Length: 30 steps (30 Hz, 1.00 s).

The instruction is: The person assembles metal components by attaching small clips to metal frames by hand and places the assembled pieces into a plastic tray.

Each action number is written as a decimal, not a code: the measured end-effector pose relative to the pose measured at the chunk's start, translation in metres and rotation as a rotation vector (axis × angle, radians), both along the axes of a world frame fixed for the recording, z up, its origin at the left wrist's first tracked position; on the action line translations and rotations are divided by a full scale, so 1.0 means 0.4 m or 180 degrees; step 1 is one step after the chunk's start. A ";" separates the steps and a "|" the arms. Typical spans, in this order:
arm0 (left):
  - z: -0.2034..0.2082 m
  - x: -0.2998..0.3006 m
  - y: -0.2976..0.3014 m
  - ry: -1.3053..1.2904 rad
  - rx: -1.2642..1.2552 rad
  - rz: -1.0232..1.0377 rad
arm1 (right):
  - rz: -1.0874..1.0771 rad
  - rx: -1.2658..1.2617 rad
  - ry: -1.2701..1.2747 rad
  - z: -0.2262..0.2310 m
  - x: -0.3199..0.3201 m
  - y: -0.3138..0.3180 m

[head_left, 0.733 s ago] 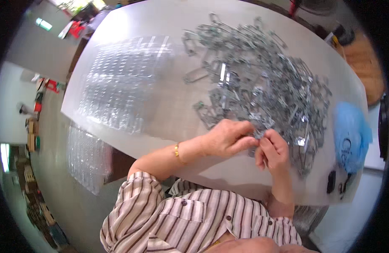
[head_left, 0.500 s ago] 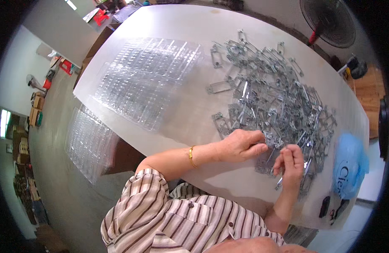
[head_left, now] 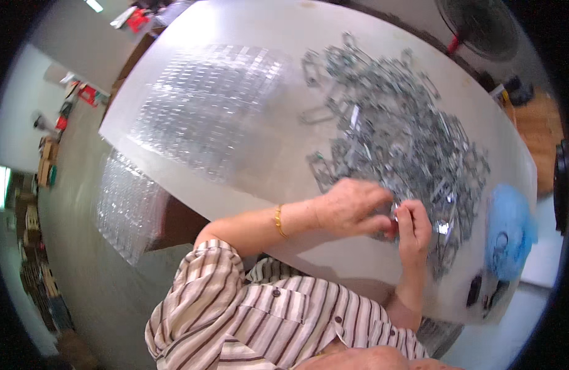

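Both hands [head_left: 383,216] shifted within the clip pile [head_left: 395,142].

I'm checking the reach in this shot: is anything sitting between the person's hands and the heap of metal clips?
Nothing visible does. The left hand and right hand meet at the near edge of the pile of metal clips, fingers already among the nearest pieces. The clear plastic trays lie off to the left.

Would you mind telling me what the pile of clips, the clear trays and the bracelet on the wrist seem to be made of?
The clips look like bare metal, probably steel: silver-grey with bright glints. The clear trays seem to be thin moulded plastic, see-through and glossy, with rows of shiny pockets. The bracelet looks like gold-coloured metal, yellow and shiny; it is too small to tell whether solid or plated.
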<state>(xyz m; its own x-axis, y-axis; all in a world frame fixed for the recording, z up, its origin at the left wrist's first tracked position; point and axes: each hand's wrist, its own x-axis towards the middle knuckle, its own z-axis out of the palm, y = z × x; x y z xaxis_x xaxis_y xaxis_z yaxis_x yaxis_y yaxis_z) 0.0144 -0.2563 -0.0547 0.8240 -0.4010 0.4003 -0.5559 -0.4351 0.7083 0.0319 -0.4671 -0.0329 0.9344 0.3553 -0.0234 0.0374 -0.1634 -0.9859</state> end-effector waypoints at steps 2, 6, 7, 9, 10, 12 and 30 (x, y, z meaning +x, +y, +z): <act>-0.015 0.008 0.011 -0.0396 -0.0360 0.0377 | -0.0045 0.0023 0.0035 0.000 0.005 0.006; -0.042 0.034 0.022 -0.0221 -0.0959 0.0675 | -0.0176 0.0365 -0.0050 0.001 0.017 -0.022; -0.048 0.035 0.028 0.0065 -0.1072 0.0857 | -0.0237 0.0358 -0.0043 -0.003 0.017 -0.027; -0.047 0.039 0.027 0.0358 -0.1171 0.1002 | -0.0361 0.0537 -0.0222 -0.007 0.019 -0.039; -0.041 0.033 0.024 0.0567 -0.1146 0.0994 | -0.0356 0.0565 -0.0164 -0.008 0.017 -0.048; -0.037 0.037 0.016 0.0778 -0.1119 0.0967 | -0.0371 0.0533 -0.0197 -0.009 0.021 -0.057; 0.025 0.039 0.027 0.0061 -0.0872 0.0558 | -0.0303 0.1389 -0.0713 -0.056 0.032 -0.057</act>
